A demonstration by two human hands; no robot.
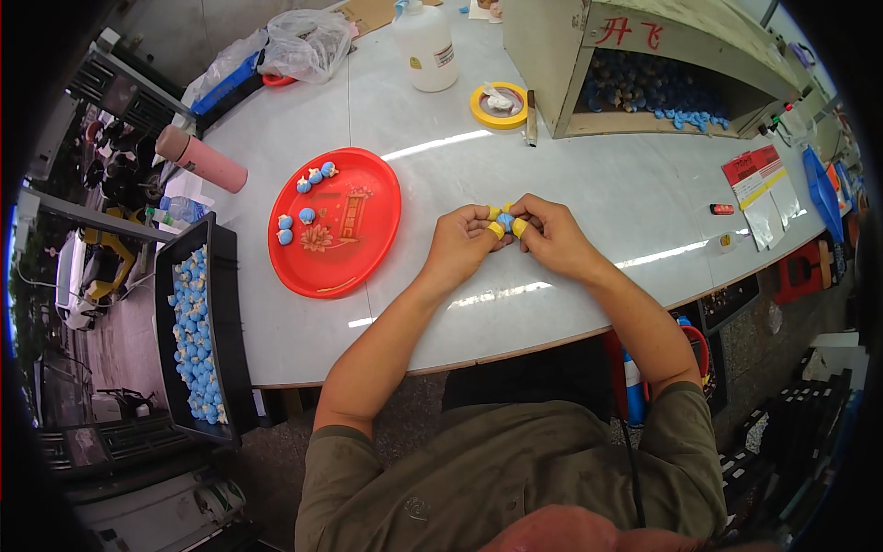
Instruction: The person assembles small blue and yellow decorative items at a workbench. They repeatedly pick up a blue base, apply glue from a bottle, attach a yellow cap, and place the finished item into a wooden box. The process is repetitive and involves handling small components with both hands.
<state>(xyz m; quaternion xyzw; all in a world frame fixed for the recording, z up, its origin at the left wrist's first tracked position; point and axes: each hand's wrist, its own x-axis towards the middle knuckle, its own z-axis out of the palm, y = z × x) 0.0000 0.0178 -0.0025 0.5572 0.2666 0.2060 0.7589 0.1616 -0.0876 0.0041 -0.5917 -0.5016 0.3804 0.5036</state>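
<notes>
Both my hands meet over the table, right of the red plate [363, 262]. Between their fingertips is a small round blue piece [505, 222], like those on the plate. My left hand [461, 241] pinches it from the left, and my right hand [554, 237] from the right. Yellow tape or finger covers wrap several thumb and finger tips. Several blue balls with pale tips [306, 215] lie on the plate's left and upper parts. The piece's details are mostly hidden by my fingers.
A black tray [227, 340] full of blue balls stands at the left edge. Behind are a pink bottle [207, 161], a white jug [428, 51] and a yellow tape roll [477, 109]. A metal box [543, 64] holds many dark blue pieces. Red-yellow packets [759, 179] lie right.
</notes>
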